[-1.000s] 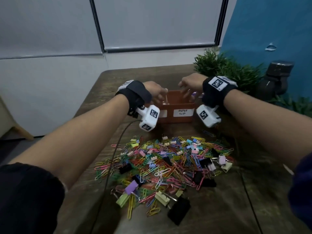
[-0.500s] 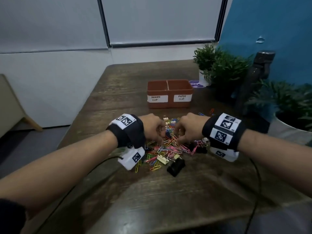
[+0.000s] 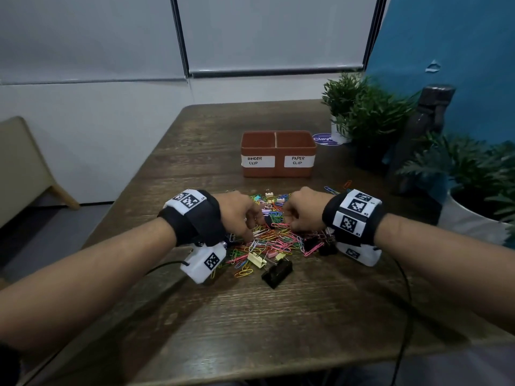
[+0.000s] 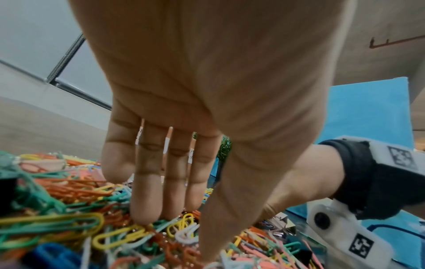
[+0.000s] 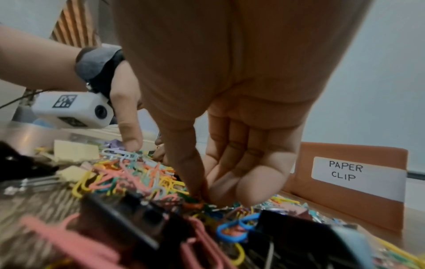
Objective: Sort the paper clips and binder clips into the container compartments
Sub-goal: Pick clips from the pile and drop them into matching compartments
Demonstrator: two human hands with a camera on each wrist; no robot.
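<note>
A heap of coloured paper clips (image 3: 271, 235) mixed with black and cream binder clips (image 3: 277, 271) lies mid-table. Behind it stands the brown two-part container (image 3: 278, 171), labelled BINDER CLIP on the left and PAPER CLIP (image 5: 345, 172) on the right. My left hand (image 3: 252, 224) reaches into the heap's left side; in the left wrist view its fingers (image 4: 147, 214) are straight, tips touching the clips, thumb apart. My right hand (image 3: 288, 218) is on the heap's right side. In the right wrist view, the right hand (image 5: 202, 197) has thumb and fingertips pinched together on paper clips in the heap.
Potted plants (image 3: 359, 112) and a dark bottle (image 3: 426, 129) crowd the table's right side, with a white pot (image 3: 471, 221) nearer. A round blue sticker (image 3: 324, 139) lies right of the container. A cable (image 3: 404, 288) trails off the right wrist. A chair (image 3: 22, 162) stands left.
A second ago both hands were up at the container; they have since come back down to the heap. Over the last half second they have stayed in the clips.
</note>
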